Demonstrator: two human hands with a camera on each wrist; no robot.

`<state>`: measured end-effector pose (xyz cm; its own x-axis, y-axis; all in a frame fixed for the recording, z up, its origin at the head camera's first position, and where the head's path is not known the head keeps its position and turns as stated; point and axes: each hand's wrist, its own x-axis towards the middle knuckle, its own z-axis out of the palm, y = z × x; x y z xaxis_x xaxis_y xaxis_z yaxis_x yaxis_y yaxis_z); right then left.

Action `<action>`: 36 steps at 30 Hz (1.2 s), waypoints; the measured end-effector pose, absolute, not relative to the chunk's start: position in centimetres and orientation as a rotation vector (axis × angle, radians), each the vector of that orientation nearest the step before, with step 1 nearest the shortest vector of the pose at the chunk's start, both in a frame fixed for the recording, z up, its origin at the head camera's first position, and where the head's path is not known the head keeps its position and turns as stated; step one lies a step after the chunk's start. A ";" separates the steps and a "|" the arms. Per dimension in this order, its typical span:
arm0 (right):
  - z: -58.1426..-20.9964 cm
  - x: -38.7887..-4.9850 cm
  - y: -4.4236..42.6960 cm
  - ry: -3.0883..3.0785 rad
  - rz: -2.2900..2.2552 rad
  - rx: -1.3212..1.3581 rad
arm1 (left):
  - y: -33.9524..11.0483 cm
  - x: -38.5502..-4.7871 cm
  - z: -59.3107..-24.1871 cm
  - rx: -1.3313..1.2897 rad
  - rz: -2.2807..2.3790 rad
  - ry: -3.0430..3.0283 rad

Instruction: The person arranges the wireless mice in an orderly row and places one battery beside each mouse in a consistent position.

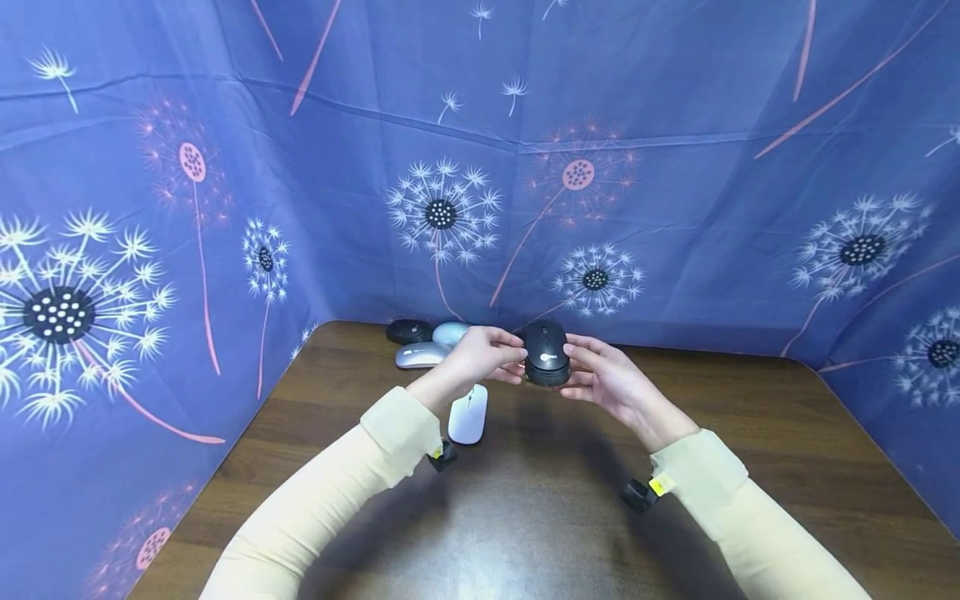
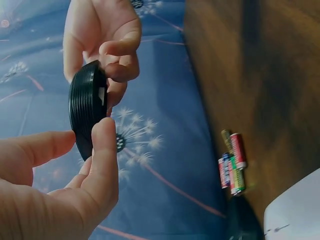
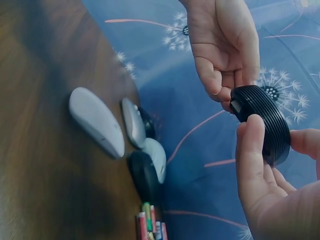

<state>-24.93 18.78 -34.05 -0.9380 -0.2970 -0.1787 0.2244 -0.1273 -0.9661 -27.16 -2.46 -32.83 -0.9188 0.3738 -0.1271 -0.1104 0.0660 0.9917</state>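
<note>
A black computer mouse [image 1: 545, 346] is held up above the back of the table, its ribbed end facing me in the head view. My left hand [image 1: 483, 358] pinches one side of it between thumb and fingers. On the opposite side, the thumb and fingers of my right hand [image 1: 611, 379] hold it too. Both wrist views show the mouse's ribbed black side [image 2: 86, 100] and fingers on its top and underside. A small pale patch shows on the underside.
A white mouse [image 1: 468, 415] lies below my left hand. Behind it sit a silver mouse [image 1: 420, 355], a black mouse [image 1: 408, 331] and a light blue mouse [image 1: 450, 333]. Another black mouse [image 3: 144, 175] and several batteries [image 2: 233, 165] lie nearby. A blue dandelion-print cloth [image 1: 675, 167] borders the table.
</note>
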 end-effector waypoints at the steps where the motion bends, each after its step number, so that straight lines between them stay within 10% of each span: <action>1: -34.2 -24.9 18.9 1.824 -2.121 -0.083 | -2.3 -27.1 -33.1 0.268 1.910 2.001; 36: -42.6 -23.7 21.3 2.077 -1.965 0.088 | 1.0 -26.2 -42.4 0.249 1.842 2.121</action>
<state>-23.71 21.26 -42.63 -0.9590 -0.1464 -0.2428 0.2343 0.0729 -0.9694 -26.17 0.98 -42.39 -0.9336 0.3356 -0.1255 -0.0771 0.1539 0.9851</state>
